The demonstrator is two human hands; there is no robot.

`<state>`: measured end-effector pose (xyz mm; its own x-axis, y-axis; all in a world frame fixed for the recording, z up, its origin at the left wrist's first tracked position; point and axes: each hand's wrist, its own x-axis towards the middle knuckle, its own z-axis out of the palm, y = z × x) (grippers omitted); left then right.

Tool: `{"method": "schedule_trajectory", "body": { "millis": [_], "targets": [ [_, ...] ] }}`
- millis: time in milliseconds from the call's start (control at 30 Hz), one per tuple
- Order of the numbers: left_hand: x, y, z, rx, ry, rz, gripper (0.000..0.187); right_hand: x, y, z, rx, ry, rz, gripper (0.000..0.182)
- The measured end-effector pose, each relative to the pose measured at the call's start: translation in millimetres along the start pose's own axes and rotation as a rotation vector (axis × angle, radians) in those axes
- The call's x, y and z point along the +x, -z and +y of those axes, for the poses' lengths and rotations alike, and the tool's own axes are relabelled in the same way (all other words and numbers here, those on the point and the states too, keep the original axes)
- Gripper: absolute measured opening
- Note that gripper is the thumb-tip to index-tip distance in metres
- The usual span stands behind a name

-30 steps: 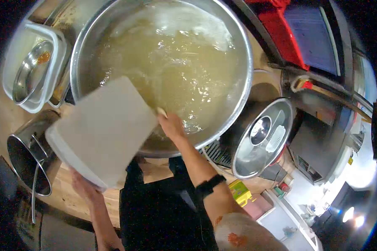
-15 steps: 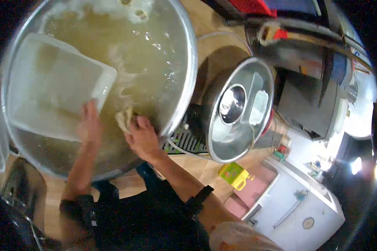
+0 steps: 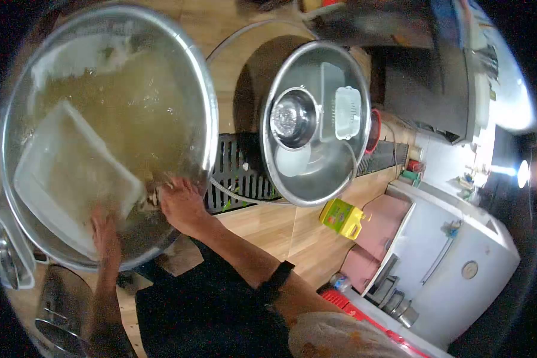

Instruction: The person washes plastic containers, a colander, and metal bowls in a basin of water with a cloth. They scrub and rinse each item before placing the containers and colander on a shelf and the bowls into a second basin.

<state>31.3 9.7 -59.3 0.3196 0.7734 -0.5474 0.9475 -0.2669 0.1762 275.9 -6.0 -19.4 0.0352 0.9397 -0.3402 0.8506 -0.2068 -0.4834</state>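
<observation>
A wide metal basin (image 3: 207,113) holds cloudy, yellowish water with foam at its far side. Tilted in that water is a translucent white plastic tub (image 3: 45,200), partly under the surface. My left hand (image 3: 104,234) grips the tub's near edge, its fingers partly under water. To its right, my right hand (image 3: 183,201) is low in the basin by the near right wall, fingers bent over a pale cloth (image 3: 152,196). Most of the cloth is hidden by the hand and the murky water.
Right of the basin stands a smaller metal basin (image 3: 316,190) with a steel bowl (image 3: 294,118) and a white plastic basket (image 3: 347,113). Between them lies a black floor grate (image 3: 235,170). A yellow jug (image 3: 340,218) stands on the floor; a steel container (image 3: 65,298) is at lower left.
The view has shifted, so the basins appear further left. The tub has turned and tilted in the water with my left hand. My right hand and the cloth have come nearer the tub.
</observation>
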Motion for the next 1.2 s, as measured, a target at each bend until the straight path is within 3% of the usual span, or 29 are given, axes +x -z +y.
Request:
{"method": "schedule_trajectory", "body": {
  "millis": [100,133,167,200,267,300,333,367,467,500,567,600,633,667,733,767,800,833,867,900,933,967,1000,1033,1067,1100,1167,1200],
  "targets": [
    [-28.4,34.3,-37.2,-0.261,-0.033,0.258,0.035,-34.2,27.0,16.7,0.076,-0.109,-0.128,0.032],
    [-27.4,-4.7,-99.2,-1.128,0.083,0.140,0.035,-47.0,40.2,21.1,0.174,-0.179,-0.181,0.029],
    [-26.5,-42.3,-159.8,-1.990,0.296,0.191,0.036,-60.3,56.4,23.0,0.139,-0.162,-0.214,0.029],
    [-21.2,-10.4,-176.6,-2.127,0.382,0.232,0.039,-76.9,71.1,24.8,0.103,-0.148,-0.247,0.028],
    [-15.6,52.7,-244.7,-2.167,0.118,-0.005,0.047,-120.1,80.1,36.7,0.220,-0.247,-0.102,0.027],
    [3.9,65.0,-318.2,-2.151,-0.303,-0.414,0.052,-138.8,88.8,38.3,0.158,-0.317,-0.136,0.027],
    [-32.9,117.7,-275.0,-2.079,-0.026,-0.017,0.052,-155.3,97.1,38.7,0.097,-0.387,-0.173,0.027],
    [-54.1,153.4,-246.0,-1.999,0.089,0.188,0.051,-171.3,101.6,40.0,0.097,-0.384,-0.156,0.027],
    [-98.5,213.4,-187.1,-1.801,0.316,0.534,0.049,-209.8,102.8,41.0,0.119,-0.441,-0.125,0.028],
    [-103.1,198.2,-204.9,-1.793,0.316,0.528,0.049,-218.5,100.0,39.9,0.128,-0.447,-0.125,0.028],
    [-108.7,146.5,-252.8,-0.681,-0.057,0.665,0.047,-234.4,77.7,45.9,0.160,-0.467,-0.128,0.029],
    [-104.3,140.9,-244.6,-0.668,-0.066,0.651,0.047,-238.8,51.8,59.0,-0.016,-0.204,-0.249,0.027],
    [-93.1,136.0,-231.0,-1.371,0.019,0.407,0.046,-242.3,37.0,66.5,-0.195,0.066,-0.362,0.026],
    [-79.2,130.1,-211.2,-2.050,0.125,0.089,0.046,-244.7,39.6,62.4,-0.188,0.063,-0.359,0.026],
    [-61.2,120.9,-113.8,-2.074,0.099,-0.022,0.045,-245.0,70.6,35.7,0.233,-0.219,-0.255,0.023],
    [-67.2,141.5,-19.4,-2.098,0.021,-0.019,0.047,-248.5,87.8,23.9,0.446,-0.362,-0.201,0.021],
    [-73.4,162.0,75.1,-2.121,-0.058,-0.016,0.049,-252.8,106.0,21.0,0.421,-0.335,-0.161,0.022],
    [-53.0,159.6,109.3,-2.067,0.333,-0.233,0.048,-265.1,105.6,32.0,0.427,-0.337,-0.167,0.022],
    [-48.7,148.4,165.6,-1.913,0.364,-0.137,0.045,-280.4,99.4,43.9,0.364,-0.337,-0.153,0.023],
    [-39.7,147.6,215.6,-1.635,0.293,-0.225,0.041,-294.0,95.1,55.3,0.301,-0.336,-0.137,0.024],
    [-33.0,125.3,261.1,-1.702,0.014,-0.352,0.037,-307.2,95.5,67.2,0.307,-0.330,-0.144,0.024],
    [-51.2,175.3,325.1,-1.575,-0.130,-0.308,0.031,-321.5,97.6,80.3,0.335,-0.417,-0.125,0.025],
    [-24.5,146.7,364.3,-1.632,-0.309,-0.507,0.027,-334.2,100.2,94.3,0.361,-0.507,-0.109,0.025],
    [-7.2,129.0,396.9,-1.316,-0.539,-0.389,0.023,-343.5,103.0,109.0,0.365,-0.502,-0.128,0.025],
    [-1.6,129.1,421.4,-0.922,-0.568,-0.193,0.023,-352.6,104.6,121.8,0.357,-0.570,-0.115,0.025],
    [4.3,120.4,430.7,-0.865,-0.613,-0.085,0.025,-362.2,103.9,132.6,0.349,-0.631,-0.112,0.026],
    [8.5,105.7,427.4,-1.019,-0.482,-0.016,0.023,-377.2,90.9,159.1,0.698,-0.779,0.066,0.022],
    [14.8,83.6,411.1,-1.137,-0.398,-0.096,0.023,-378.4,89.2,170.9,0.640,-0.726,0.025,0.020]
  ]
}}
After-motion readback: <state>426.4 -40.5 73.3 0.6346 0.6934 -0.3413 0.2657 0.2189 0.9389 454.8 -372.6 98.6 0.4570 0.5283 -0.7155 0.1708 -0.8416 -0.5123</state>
